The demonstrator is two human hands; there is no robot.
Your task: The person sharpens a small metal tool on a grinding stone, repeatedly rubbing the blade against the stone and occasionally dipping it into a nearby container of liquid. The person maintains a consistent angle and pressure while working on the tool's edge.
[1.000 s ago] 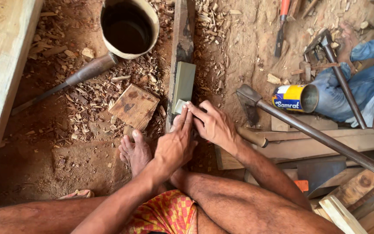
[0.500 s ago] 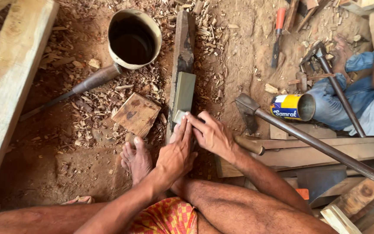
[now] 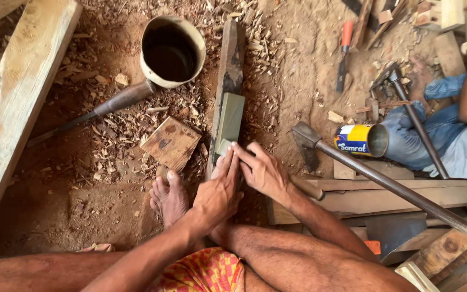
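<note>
Foot (image 3: 168, 199): bare, planted on the dirt near left of the hands, beside the plank.
Left hand (image 3: 218, 193): fingers together and flat, pressing down at the near end of the sharpening stone.
Right hand (image 3: 263, 172): fingers slightly spread, tips on the same spot; whether a blade lies beneath, I cannot tell.
Sharpening stone (image 3: 229, 121): grey-green block lying along a dark wood plank (image 3: 230, 65), just beyond the fingertips.
Doing it well: probably keep pressure even, both hands flat, strokes along the stone's length, plank steadied.
Wood block (image 3: 171, 143): left of the stone, among shavings.
Pot (image 3: 172, 51): far left, dark inside.
Axe (image 3: 308, 141): right, head on the ground.
</note>
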